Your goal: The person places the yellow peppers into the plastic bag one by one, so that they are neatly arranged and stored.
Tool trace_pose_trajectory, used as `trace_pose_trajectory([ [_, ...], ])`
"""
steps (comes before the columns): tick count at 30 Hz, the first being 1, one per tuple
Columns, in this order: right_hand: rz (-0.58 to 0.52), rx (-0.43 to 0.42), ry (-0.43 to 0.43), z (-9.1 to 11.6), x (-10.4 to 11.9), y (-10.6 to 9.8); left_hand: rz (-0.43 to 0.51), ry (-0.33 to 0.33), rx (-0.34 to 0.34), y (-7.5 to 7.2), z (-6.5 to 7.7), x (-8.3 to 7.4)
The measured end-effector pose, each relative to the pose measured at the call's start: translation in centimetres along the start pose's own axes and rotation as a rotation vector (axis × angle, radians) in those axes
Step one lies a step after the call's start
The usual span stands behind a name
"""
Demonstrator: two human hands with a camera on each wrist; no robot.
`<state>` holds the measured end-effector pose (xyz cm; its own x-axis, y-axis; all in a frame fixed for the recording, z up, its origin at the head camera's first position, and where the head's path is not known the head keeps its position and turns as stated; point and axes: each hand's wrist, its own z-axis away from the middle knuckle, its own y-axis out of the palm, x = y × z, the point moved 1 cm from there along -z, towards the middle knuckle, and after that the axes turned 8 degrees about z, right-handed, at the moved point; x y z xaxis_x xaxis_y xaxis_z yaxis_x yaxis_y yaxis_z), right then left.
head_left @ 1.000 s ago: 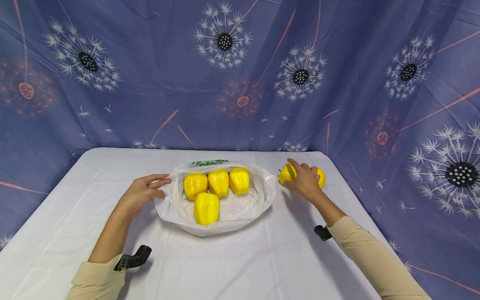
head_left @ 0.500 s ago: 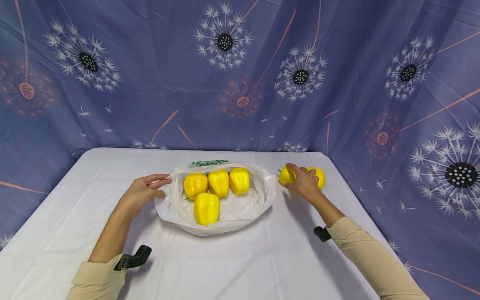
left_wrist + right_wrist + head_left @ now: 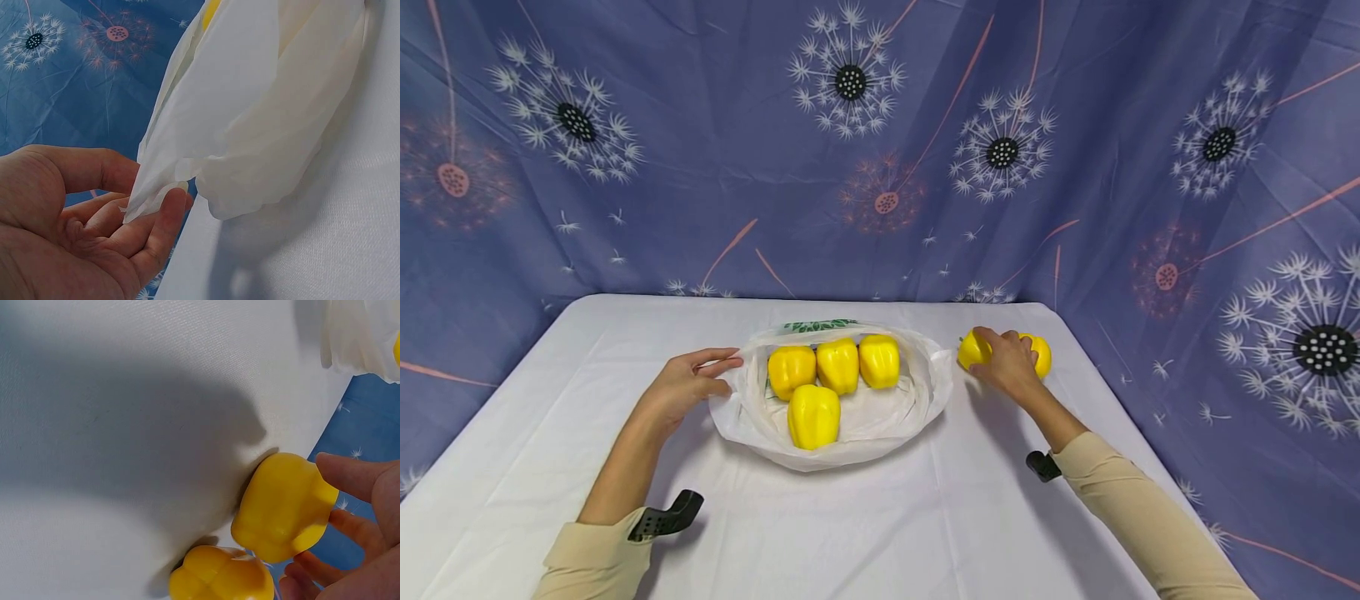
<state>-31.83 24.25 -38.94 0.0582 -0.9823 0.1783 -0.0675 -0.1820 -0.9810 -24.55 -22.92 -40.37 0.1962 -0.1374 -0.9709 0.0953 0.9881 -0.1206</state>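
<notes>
My right hand (image 3: 1011,367) grips a yellow bell pepper (image 3: 974,350) lying at the right of the table, its fingertips against the pepper's sides in the right wrist view. Right beside it sits a second yellow bell pepper (image 3: 222,575), partly behind my hand in the head view. A white plastic bag (image 3: 842,456) lies spread at the table's middle, its mouth facing up. Several yellow bell peppers (image 3: 814,417) rest inside. My left hand (image 3: 673,392) holds the bag's left edge; in the left wrist view, the thin plastic (image 3: 212,112) passes between thumb and fingers.
A white cloth (image 3: 820,533) covers the table. Blue dandelion-print fabric (image 3: 715,167) hangs behind and along both sides. Each wrist carries a black device (image 3: 666,517) at the sleeve cuff.
My right hand's raised index finger has come down onto the bell pepper, and the hand has settled around it. The left hand and the bag have stayed in place.
</notes>
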Motion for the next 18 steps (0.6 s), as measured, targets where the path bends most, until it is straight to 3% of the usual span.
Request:
trace_pose_trajectory([
  [18,-0.066,0.012,0.021,-0.32,-0.48,-0.17,0.003,0.003,0.003,0.02,-0.02,0.00],
])
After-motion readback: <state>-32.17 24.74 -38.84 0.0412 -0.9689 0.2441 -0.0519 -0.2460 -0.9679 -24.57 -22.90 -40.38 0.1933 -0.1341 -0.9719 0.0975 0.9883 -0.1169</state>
